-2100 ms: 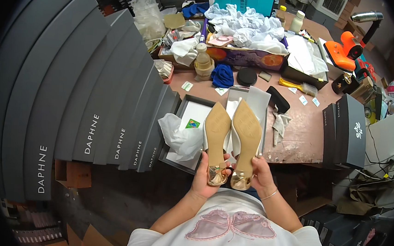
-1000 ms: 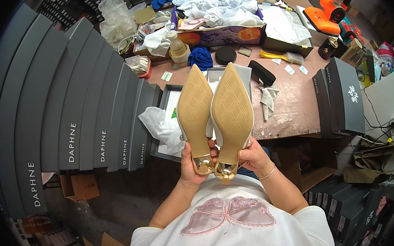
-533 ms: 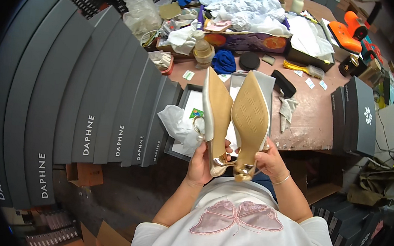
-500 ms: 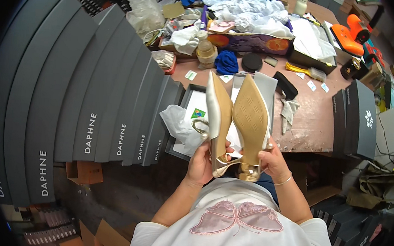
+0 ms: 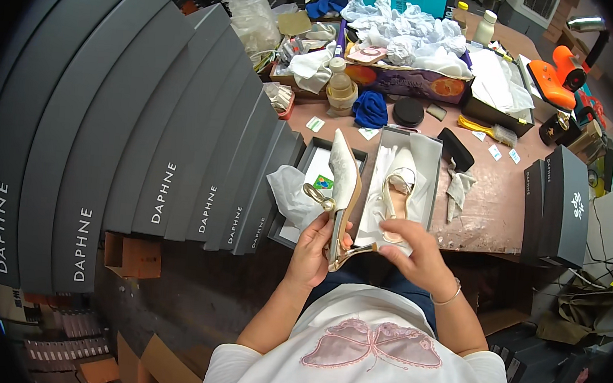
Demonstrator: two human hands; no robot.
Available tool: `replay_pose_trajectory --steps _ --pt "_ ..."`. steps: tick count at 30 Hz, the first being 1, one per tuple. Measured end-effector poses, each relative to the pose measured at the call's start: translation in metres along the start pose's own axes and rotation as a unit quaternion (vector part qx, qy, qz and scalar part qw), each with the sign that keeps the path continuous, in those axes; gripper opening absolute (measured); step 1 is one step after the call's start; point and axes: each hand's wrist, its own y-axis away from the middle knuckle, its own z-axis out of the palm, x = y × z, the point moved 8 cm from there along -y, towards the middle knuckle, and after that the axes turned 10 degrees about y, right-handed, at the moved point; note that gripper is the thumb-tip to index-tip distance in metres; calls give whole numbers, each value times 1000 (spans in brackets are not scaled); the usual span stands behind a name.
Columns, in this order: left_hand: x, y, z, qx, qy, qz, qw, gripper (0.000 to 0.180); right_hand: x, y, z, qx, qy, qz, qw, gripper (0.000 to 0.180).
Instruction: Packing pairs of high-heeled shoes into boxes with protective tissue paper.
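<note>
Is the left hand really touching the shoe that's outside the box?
Touching: the head view shows the left hand wrapped around the shoe toward its heel end.

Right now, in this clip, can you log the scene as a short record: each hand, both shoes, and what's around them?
Left hand: gripping a white shoe near its heel end
Held shoe: off the table, toe pointing away from the person, sole edge turned to the right
Right hand: at the heel end of the second shoe; contact unclear
Second shoe: in the open gray box, toe pointing away
Left of box: crumpled white tissue
Beyond box: blue cloth, round black container
</note>
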Motion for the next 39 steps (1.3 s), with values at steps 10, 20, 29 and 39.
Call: replay_pose_trajectory --steps 10,20,29,39 --pt "8 17 45 -58 -433 150 887 51 -31 6 24 15 21 -14 1000 80" --pt "52 10 -16 109 -143 210 961 73 50 29 70 -21 -807 227 545 55" --pt "28 -7 -20 103 -37 135 985 62 64 41 103 -22 -859 281 426 48" --pt "35 23 -25 77 16 198 977 70 105 61 21 33 -331 252 908 21"
